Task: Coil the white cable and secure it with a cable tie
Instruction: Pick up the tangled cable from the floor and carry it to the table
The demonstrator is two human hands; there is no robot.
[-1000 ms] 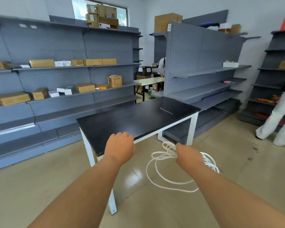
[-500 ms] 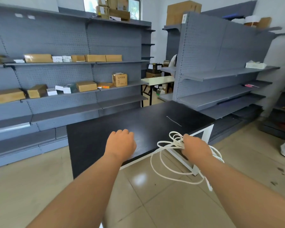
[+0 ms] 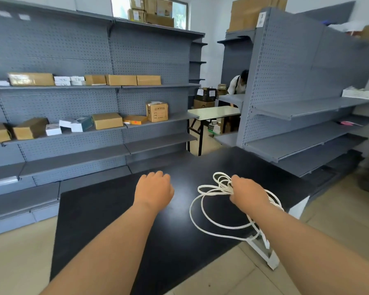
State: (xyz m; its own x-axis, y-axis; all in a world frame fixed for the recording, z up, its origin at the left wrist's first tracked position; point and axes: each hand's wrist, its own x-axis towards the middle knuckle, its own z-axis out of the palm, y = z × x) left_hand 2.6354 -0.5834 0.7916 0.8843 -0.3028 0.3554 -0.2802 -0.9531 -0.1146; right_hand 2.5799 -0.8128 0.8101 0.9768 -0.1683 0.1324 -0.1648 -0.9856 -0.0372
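Head view: lower centre, the left hand (image 3: 153,189) hovers with fingers curled, nothing visible in it. Centre right, the right hand (image 3: 248,195) clutches the bunched white cable (image 3: 216,189), probably to keep its loops together; slack spills across the black table (image 3: 115,209). Grey shelves (image 3: 72,103) stand beyond.

Bright daylight from window (image 3: 149,9); soft glare on table (image 3: 179,209); wide-angle edge bending; slight blur.
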